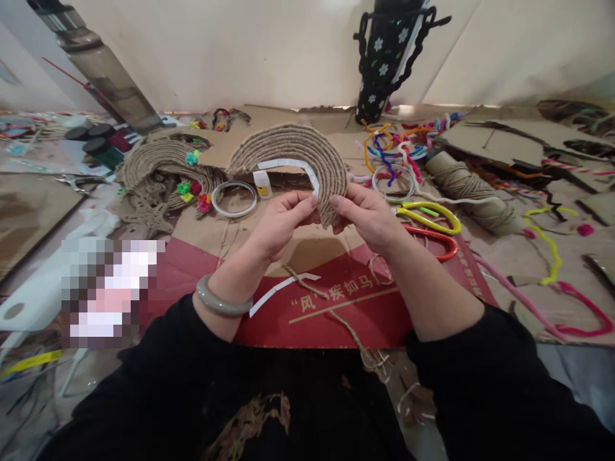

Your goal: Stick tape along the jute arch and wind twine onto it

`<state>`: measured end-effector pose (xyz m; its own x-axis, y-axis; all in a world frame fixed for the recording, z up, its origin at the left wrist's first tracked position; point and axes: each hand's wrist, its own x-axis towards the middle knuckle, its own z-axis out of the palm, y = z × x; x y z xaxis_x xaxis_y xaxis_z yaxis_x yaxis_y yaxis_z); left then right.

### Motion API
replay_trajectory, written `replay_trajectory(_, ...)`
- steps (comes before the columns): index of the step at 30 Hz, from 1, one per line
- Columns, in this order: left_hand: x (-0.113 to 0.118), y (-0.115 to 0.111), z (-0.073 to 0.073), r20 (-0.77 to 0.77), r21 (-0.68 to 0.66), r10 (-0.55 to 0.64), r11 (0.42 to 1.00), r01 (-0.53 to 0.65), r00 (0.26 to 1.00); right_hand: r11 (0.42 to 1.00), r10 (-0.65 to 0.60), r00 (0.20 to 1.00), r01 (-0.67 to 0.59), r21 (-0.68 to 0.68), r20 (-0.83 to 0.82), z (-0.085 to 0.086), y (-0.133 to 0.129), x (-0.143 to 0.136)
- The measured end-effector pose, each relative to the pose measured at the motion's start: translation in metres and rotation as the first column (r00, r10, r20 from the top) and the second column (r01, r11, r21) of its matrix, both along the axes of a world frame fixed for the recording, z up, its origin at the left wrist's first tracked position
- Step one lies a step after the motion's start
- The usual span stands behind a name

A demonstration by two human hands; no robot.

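Note:
A curved arch covered in rows of brown twine [293, 142] is held up above the cardboard. My left hand [287, 219] is closed at the inner edge of its right end, thumb at the end of a white strip [288, 164] that runs along the inner curve. My right hand [366, 216] pinches the outer side of the same end, thumb on the twine. Both thumbs are close together; the fingertips behind the arch are hidden. Below lie a second white strip [273, 292] and a loose piece of twine [307, 282] on red-printed cardboard [346, 320].
Left: a twine-covered piece with bright tufts [163, 160], a tape roll [234, 199], a small white bottle [262, 184] and a grey water bottle [106, 70]. Right: yellow and red loop handles [454, 224], a twine spool [473, 192], pipe cleaners [545, 246] and a black flowered tumbler [384, 64].

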<state>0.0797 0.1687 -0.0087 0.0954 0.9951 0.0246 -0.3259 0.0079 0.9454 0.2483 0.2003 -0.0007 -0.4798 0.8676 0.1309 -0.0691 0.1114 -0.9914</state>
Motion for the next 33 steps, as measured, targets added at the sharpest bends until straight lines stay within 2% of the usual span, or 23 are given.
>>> replay_trajectory(9,0.0016,0.0026,-0.0057,-0.035,0.056,0.072,0.996,-0.070,0.997,1.000,0.023,1.000,-0.023,0.001,-0.015,-0.0013,0.0003,-0.0011)
replay_trajectory(16,-0.0004,0.0016,-0.0040,-0.144,0.130,0.059,0.991,-0.040,0.988,1.000,0.011,1.000,-0.011,0.008,0.001,0.0000,-0.0005,-0.0002)
replay_trajectory(23,0.0027,-0.0013,0.0000,-0.157,0.107,0.065,0.993,-0.049,0.985,1.000,-0.017,1.000,0.017,0.013,-0.017,0.0008,0.0002,-0.0017)
replay_trajectory(33,0.0067,-0.0023,-0.0016,-0.228,0.087,0.077,0.995,-0.058,0.971,0.999,0.022,0.998,-0.023,0.021,0.052,0.0000,-0.0004,-0.0041)
